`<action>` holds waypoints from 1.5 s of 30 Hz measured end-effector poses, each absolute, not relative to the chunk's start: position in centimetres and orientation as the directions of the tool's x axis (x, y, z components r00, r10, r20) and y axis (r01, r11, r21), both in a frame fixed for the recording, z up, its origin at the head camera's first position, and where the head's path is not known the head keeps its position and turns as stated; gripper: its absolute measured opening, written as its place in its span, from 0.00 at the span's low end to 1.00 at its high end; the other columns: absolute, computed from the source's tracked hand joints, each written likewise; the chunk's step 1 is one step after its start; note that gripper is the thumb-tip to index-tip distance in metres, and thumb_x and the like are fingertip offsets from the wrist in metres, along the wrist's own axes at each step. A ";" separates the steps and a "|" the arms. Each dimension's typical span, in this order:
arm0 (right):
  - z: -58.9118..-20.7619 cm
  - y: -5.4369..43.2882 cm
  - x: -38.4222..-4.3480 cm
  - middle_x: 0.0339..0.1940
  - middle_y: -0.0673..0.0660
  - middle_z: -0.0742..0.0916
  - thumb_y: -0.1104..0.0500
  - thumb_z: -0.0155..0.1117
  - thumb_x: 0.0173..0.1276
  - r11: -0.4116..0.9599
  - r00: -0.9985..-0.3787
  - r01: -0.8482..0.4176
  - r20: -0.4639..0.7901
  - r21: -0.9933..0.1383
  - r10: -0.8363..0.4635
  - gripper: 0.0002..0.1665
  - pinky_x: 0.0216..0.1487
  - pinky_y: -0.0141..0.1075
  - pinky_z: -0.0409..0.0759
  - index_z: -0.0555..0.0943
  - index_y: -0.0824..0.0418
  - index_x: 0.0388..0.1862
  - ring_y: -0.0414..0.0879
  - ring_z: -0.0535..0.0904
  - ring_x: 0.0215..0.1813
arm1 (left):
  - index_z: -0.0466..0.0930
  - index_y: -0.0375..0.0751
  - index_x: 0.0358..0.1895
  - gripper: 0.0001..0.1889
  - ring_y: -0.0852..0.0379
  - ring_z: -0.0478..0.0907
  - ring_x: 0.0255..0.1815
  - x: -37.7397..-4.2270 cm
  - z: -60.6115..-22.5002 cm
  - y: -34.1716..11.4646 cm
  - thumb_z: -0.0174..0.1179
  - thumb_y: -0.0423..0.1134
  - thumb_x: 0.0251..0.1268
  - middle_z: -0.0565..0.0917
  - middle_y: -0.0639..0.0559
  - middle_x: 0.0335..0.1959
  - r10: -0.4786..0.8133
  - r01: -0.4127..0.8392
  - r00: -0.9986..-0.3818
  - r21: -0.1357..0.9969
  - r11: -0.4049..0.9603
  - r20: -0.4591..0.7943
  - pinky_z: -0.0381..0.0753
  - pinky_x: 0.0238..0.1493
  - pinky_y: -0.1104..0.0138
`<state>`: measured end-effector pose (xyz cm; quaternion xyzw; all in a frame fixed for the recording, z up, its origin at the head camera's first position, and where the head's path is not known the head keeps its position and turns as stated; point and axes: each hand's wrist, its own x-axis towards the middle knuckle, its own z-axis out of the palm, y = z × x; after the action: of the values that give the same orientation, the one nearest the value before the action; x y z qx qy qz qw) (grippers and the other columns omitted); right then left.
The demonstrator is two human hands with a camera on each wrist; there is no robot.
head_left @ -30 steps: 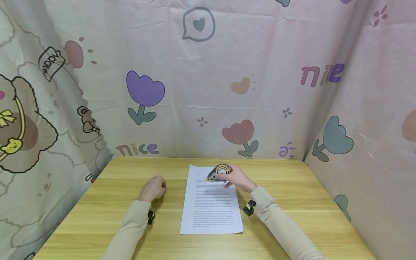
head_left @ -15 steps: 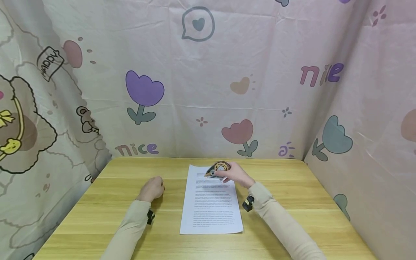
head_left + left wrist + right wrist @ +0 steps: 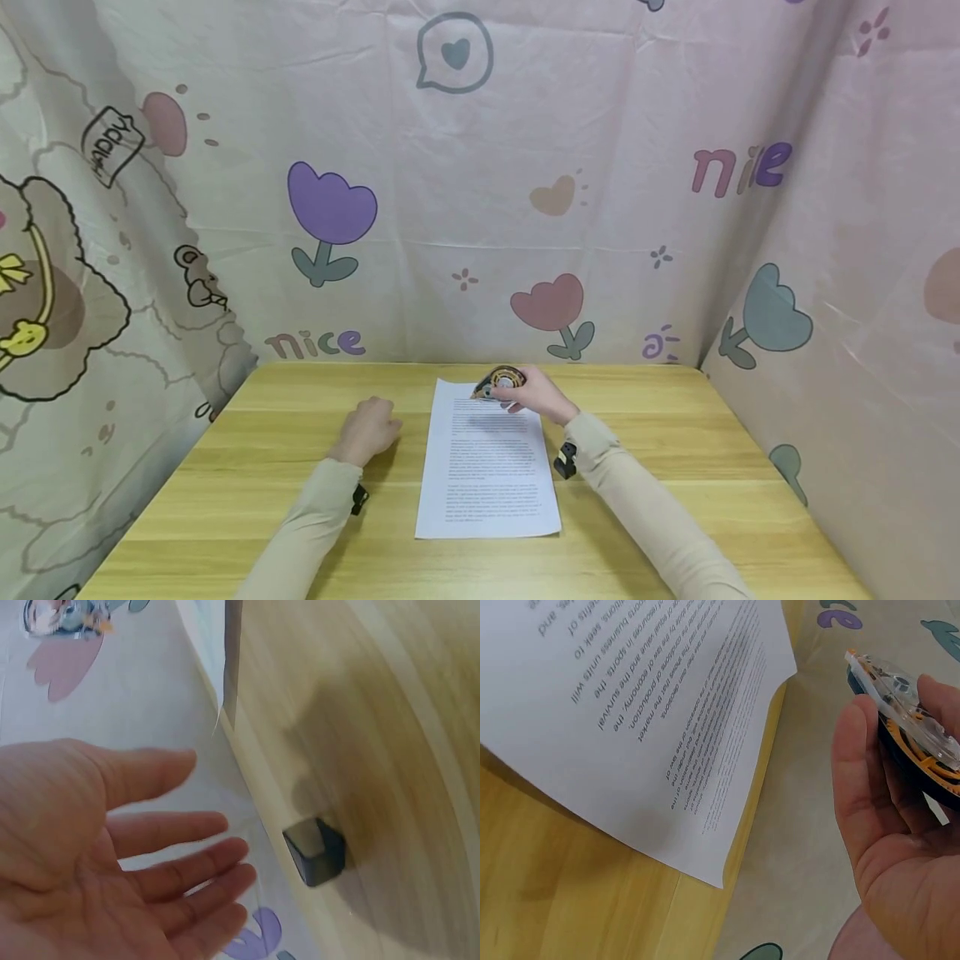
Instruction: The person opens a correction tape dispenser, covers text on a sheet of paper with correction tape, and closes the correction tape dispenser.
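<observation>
My right hand (image 3: 546,395) pinches a correction tape (image 3: 501,380) between thumb and fingers, above the top of a printed sheet (image 3: 491,467). In the right wrist view, the correction tape (image 3: 900,705) has a clear cover, a dark body and orange gears, and its orange tip is clear of the paper (image 3: 667,787). My left hand (image 3: 369,429) is to the left of the sheet, apart from it. Seen in the left wrist view, the left hand (image 3: 127,855) has its fingers loosely extended and holds nothing.
The sheet lies on a wooden table (image 3: 637,508), and its near corner lifts slightly. A patterned curtain (image 3: 450,183) hangs behind and beside the table. The left wrist view also shows a small dark block (image 3: 316,851); whether it stands on the table cannot be told.
My right hand has moved the correction tape slightly up and left, toward the sheet's top edge. My left hand has shifted a little to the right, toward the sheet, its fingers loosening.
</observation>
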<state>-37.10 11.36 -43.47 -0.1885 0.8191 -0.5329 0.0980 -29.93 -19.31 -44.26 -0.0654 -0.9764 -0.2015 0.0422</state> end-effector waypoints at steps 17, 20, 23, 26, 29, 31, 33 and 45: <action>-43.9 10.4 -38.5 0.37 0.62 0.88 0.53 0.70 0.64 0.402 -0.932 -0.192 0.038 -0.895 -0.362 0.21 0.42 0.54 0.86 0.81 0.65 0.50 0.65 0.86 0.38 | 0.70 0.26 0.65 0.31 0.36 0.67 0.70 -30.3 -45.9 -14.0 0.64 0.43 0.65 0.71 0.31 0.67 0.362 0.368 -0.928 0.360 0.858 0.085 0.66 0.72 0.47; -43.9 10.2 -38.9 0.37 0.62 0.88 0.53 0.70 0.64 0.408 -0.931 -0.208 0.053 -0.889 -0.360 0.20 0.41 0.52 0.87 0.81 0.65 0.50 0.59 0.86 0.33 | 0.68 0.27 0.67 0.33 0.37 0.63 0.73 -30.5 -46.0 -13.7 0.64 0.46 0.65 0.67 0.32 0.71 0.383 0.371 -0.923 0.367 0.853 0.043 0.63 0.74 0.47; -44.0 10.0 -39.2 0.37 0.62 0.88 0.54 0.70 0.64 0.410 -0.932 -0.229 0.077 -0.883 -0.355 0.20 0.40 0.51 0.87 0.82 0.65 0.49 0.49 0.84 0.28 | 0.67 0.27 0.68 0.36 0.38 0.61 0.75 -30.5 -45.9 -13.5 0.65 0.48 0.64 0.65 0.33 0.73 0.411 0.388 -0.912 0.369 0.845 0.017 0.61 0.75 0.48; -44.1 9.7 -39.6 0.38 0.61 0.88 0.55 0.71 0.64 0.424 -0.937 -0.230 0.082 -0.876 -0.340 0.20 0.40 0.50 0.87 0.82 0.64 0.50 0.46 0.83 0.27 | 0.67 0.27 0.68 0.38 0.37 0.61 0.74 -30.4 -45.9 -13.4 0.66 0.51 0.62 0.64 0.32 0.73 0.428 0.398 -0.904 0.371 0.839 0.001 0.62 0.74 0.48; -44.3 9.4 -39.9 0.40 0.60 0.88 0.55 0.72 0.62 0.455 -0.935 -0.239 0.077 -0.858 -0.345 0.20 0.41 0.49 0.88 0.82 0.63 0.51 0.46 0.84 0.30 | 0.67 0.28 0.68 0.41 0.36 0.60 0.75 -30.4 -45.9 -13.4 0.67 0.53 0.60 0.64 0.31 0.73 0.437 0.399 -0.899 0.372 0.838 -0.021 0.62 0.74 0.48; -44.5 9.2 -40.0 0.41 0.59 0.88 0.56 0.73 0.62 0.470 -0.932 -0.248 0.075 -0.847 -0.355 0.20 0.41 0.46 0.88 0.82 0.62 0.51 0.47 0.85 0.34 | 0.67 0.28 0.68 0.42 0.36 0.60 0.75 -30.3 -46.0 -13.4 0.68 0.54 0.58 0.63 0.30 0.73 0.444 0.400 -0.896 0.374 0.837 -0.035 0.62 0.74 0.47; -44.7 9.0 -40.1 0.42 0.60 0.88 0.57 0.73 0.61 0.476 -0.930 -0.256 0.078 -0.841 -0.360 0.21 0.40 0.45 0.88 0.82 0.63 0.51 0.48 0.85 0.37 | 0.66 0.28 0.68 0.44 0.35 0.59 0.75 -30.4 -46.1 -13.3 0.70 0.55 0.55 0.62 0.29 0.73 0.450 0.400 -0.892 0.379 0.835 -0.051 0.61 0.75 0.47; -45.4 8.5 -41.0 0.44 0.63 0.89 0.62 0.73 0.60 0.453 -0.944 -0.225 0.078 -0.863 -0.321 0.20 0.40 0.42 0.88 0.82 0.67 0.51 0.48 0.86 0.41 | 0.64 0.27 0.70 0.54 0.35 0.55 0.76 -30.2 -46.4 -12.9 0.76 0.59 0.43 0.57 0.27 0.74 0.443 0.364 -0.880 0.357 0.860 -0.169 0.58 0.76 0.47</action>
<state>-40.95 8.48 -45.42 -0.1603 0.8509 -0.4980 0.0480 -30.21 -12.88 -46.41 -0.2110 -0.9564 -0.1595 -0.1236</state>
